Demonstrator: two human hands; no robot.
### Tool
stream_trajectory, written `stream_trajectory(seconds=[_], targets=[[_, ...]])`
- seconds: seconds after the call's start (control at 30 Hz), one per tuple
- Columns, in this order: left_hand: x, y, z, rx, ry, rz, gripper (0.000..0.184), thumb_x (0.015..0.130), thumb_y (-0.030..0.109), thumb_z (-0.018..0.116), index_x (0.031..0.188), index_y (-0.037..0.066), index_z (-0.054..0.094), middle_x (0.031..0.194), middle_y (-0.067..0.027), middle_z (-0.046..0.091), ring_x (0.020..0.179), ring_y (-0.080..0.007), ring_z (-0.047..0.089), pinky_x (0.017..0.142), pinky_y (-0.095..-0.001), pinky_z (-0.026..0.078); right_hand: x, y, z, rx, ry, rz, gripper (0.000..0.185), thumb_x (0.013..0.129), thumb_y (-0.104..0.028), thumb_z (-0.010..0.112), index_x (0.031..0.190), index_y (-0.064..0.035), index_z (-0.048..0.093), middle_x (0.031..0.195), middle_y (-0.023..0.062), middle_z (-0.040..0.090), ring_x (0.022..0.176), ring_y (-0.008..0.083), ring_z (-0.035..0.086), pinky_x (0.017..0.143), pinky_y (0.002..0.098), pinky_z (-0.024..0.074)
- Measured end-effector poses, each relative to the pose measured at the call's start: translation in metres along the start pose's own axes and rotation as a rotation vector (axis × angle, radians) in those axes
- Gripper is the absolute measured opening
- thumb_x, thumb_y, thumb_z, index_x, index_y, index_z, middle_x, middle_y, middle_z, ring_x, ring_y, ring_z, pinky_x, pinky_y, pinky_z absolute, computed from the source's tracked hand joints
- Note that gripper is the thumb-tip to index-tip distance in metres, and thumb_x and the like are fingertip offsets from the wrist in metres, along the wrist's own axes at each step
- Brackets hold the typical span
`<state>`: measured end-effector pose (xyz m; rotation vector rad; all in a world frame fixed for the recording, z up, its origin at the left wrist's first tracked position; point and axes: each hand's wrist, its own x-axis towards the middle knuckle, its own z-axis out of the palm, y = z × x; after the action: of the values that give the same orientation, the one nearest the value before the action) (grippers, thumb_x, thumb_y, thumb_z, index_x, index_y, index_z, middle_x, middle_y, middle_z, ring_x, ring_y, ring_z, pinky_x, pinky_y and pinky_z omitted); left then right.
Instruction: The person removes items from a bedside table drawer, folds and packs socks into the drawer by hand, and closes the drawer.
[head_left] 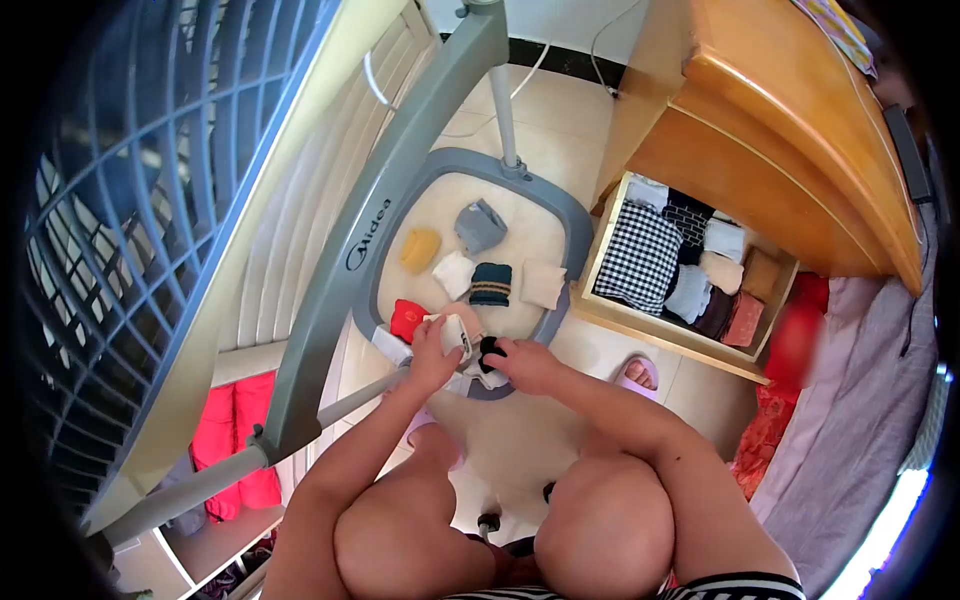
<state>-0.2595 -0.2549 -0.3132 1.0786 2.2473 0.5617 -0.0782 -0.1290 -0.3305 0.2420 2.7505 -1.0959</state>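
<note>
My left hand (435, 358) is closed on a small white folded cloth bundle (462, 332) with dark marks, perhaps socks. Close beside it, the fingers of my right hand (525, 366) pinch a black-and-white cloth bundle (487, 345); my fingers partly cover it. By my left fingertips lies a red folded bundle (407, 318), and a pink one (465, 316) shows behind the white cloth. Farther off are a dark green striped bundle (490, 284), a beige one (543, 284), a white one (454, 274), a yellow one (419, 250) and a grey-blue one (481, 227).
A grey rack frame (375, 215) marked Midea rises at left, its looped base (575, 225) around the bundles. At right, an open wooden drawer (690, 345) holds folded clothes. A large blue fan grille (190, 190) fills the upper left. Red fabric (765, 430) hangs at right.
</note>
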Motion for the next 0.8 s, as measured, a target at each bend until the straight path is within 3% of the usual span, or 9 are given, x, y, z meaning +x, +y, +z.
stream_trajectory(seconds=[0.17, 0.27, 0.37, 0.4, 0.53, 0.63, 0.7, 0.73, 0.8], targets=[[0.008, -0.010, 0.003, -0.040, -0.016, -0.014, 0.072, 0.071, 0.018, 0.069, 0.132, 0.000, 0.037, 0.129, -0.0268, 0.036, 0.123, -0.0404, 0.034, 0.105, -0.0424, 0.028, -0.004, 0.001, -0.005, 0.044, 0.060, 0.009, 0.052, 0.064, -0.011, 0.065, 0.114, -0.0175, 0.051, 0.110, 0.0141, 0.051, 0.091, 0.0344, 0.057, 0.077, 0.0427, 0.0479], [0.013, 0.001, -0.002, -0.181, -0.004, -0.286, 0.070, 0.072, 0.015, 0.070, 0.133, -0.001, 0.038, 0.130, -0.0225, 0.040, 0.123, -0.0319, 0.037, 0.103, -0.0368, 0.032, -0.001, -0.006, 0.002, -0.016, 0.075, 0.053, 0.055, 0.066, -0.014, 0.066, 0.118, -0.0177, 0.048, 0.110, 0.0139, 0.050, 0.096, 0.0319, 0.055, 0.082, 0.0437, 0.0436], [0.016, -0.007, 0.007, -0.229, -0.027, -0.343, 0.070, 0.071, 0.015, 0.071, 0.131, -0.003, 0.039, 0.130, -0.0226, 0.040, 0.123, -0.0322, 0.038, 0.103, -0.0370, 0.032, 0.001, -0.013, -0.005, -0.013, 0.051, 0.006, 0.056, 0.067, -0.017, 0.068, 0.119, -0.0186, 0.048, 0.110, 0.0129, 0.050, 0.098, 0.0304, 0.055, 0.083, 0.0427, 0.0420], [0.013, 0.003, 0.005, -0.153, -0.019, -0.297, 0.068, 0.071, 0.014, 0.071, 0.131, -0.002, 0.041, 0.129, -0.0225, 0.041, 0.120, -0.0316, 0.040, 0.102, -0.0366, 0.034, 0.004, -0.012, -0.006, 0.002, 0.021, 0.009, 0.053, 0.068, -0.023, 0.068, 0.118, -0.0192, 0.049, 0.105, 0.0123, 0.051, 0.096, 0.0294, 0.055, 0.081, 0.0419, 0.0422], [0.005, 0.002, 0.009, -0.180, 0.017, -0.269, 0.069, 0.072, 0.013, 0.070, 0.132, 0.000, 0.040, 0.124, -0.0222, 0.045, 0.117, -0.0299, 0.042, 0.099, -0.0357, 0.037, 0.003, -0.010, -0.016, 0.062, 0.024, 0.064, 0.051, 0.069, -0.028, 0.067, 0.116, -0.0180, 0.051, 0.099, 0.0125, 0.052, 0.094, 0.0300, 0.056, 0.080, 0.0419, 0.0436], [0.006, -0.012, 0.008, -0.019, -0.023, -0.212, 0.069, 0.074, 0.011, 0.067, 0.135, 0.003, 0.036, 0.117, -0.0179, 0.049, 0.108, -0.0249, 0.048, 0.091, -0.0361, 0.042, -0.013, -0.021, -0.044, 0.161, 0.001, 0.173, 0.049, 0.070, -0.030, 0.064, 0.115, -0.0150, 0.052, 0.095, 0.0133, 0.053, 0.092, 0.0314, 0.056, 0.078, 0.0417, 0.0453], [0.004, -0.019, 0.008, -0.665, -0.173, -0.431, 0.068, 0.077, 0.009, 0.065, 0.137, 0.006, 0.033, 0.114, -0.0124, 0.051, 0.100, -0.0202, 0.052, 0.081, -0.0358, 0.045, -0.033, -0.029, -0.068, 0.321, 0.025, 0.193, 0.050, 0.070, -0.027, 0.064, 0.115, -0.0111, 0.051, 0.101, 0.0142, 0.053, 0.092, 0.0325, 0.056, 0.078, 0.0414, 0.0467], [0.003, -0.024, 0.009, -0.632, -0.167, -0.489, 0.065, 0.079, 0.007, 0.062, 0.136, 0.009, 0.034, 0.115, -0.0085, 0.050, 0.091, -0.0165, 0.055, 0.068, -0.0311, 0.047, -0.044, -0.030, -0.080, 0.313, 0.024, 0.204, 0.050, 0.070, -0.027, 0.064, 0.115, -0.0111, 0.051, 0.101, 0.0142, 0.053, 0.092, 0.0325, 0.056, 0.078, 0.0414, 0.0467], [-0.002, -0.023, 0.008, -0.641, -0.144, -0.518, 0.064, 0.078, 0.007, 0.063, 0.136, 0.007, 0.035, 0.119, -0.0118, 0.049, 0.093, -0.0191, 0.056, 0.068, -0.0304, 0.048, -0.074, -0.028, -0.103, 0.407, 0.393, 0.112, 0.049, 0.069, -0.021, 0.064, 0.115, -0.0078, 0.050, 0.105, 0.0148, 0.055, 0.092, 0.0306, 0.057, 0.079, 0.0388, 0.0473]])
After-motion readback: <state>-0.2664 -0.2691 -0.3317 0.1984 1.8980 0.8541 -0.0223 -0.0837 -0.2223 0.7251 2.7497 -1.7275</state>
